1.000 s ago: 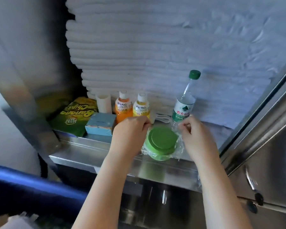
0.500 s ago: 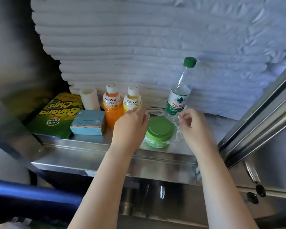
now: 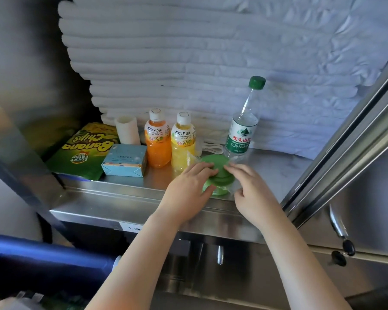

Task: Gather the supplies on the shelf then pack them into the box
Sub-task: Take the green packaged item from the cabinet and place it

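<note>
The green container [image 3: 218, 175], wrapped in clear plastic, sits at the shelf [image 3: 126, 204] front edge, beside the yellow bottle [image 3: 182, 144]. It is clasped between the left hand [image 3: 188, 191] and the right hand [image 3: 251, 189] (fingers curled on it); the slippery wrap should be gripped firmly and lifted level.

Light: scene is being lit softly from upper right.
Glare: is being reflected off steel shelf [image 3: 130, 204].
Blur: left edge is being smeared, w/ wide-angle bending.

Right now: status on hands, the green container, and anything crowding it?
Left hand and right hand both on the plastic-wrapped green container, on the steel shelf. Yellow Mogu Mogu bottle and water bottle close behind.
</note>
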Demonstrator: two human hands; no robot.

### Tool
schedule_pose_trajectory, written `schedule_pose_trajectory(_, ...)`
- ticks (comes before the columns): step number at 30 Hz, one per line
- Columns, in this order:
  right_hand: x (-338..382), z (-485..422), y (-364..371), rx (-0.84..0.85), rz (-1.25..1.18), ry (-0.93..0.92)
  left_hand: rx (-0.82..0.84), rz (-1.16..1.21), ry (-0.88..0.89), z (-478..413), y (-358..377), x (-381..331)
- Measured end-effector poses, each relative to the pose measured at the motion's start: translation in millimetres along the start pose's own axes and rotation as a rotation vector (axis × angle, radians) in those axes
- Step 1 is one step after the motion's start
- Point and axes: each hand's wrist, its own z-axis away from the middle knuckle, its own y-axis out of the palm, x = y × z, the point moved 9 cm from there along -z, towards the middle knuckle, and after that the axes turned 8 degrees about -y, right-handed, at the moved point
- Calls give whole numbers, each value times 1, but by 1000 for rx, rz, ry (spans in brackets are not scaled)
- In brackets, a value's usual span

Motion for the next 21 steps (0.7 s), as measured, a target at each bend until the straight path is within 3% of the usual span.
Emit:
schedule_pose_trajectory(4, 19, 16, -5, 45, 223, -72, 40, 18, 8, -5, 4, 0)
schedule_pose_trajectory(10, 23, -1, -32, -132, 111, -67, -30, -46, 4, -7, -3, 3)
schedule_pose_trajectory(15, 5, -14, -1, 131, 55, -23, -19, -105, 13, -9, -5, 5)
schedule_pose_trajectory(21, -1, -10, -2, 128, 138, -63, 50, -29, 10, 0, -3, 1)
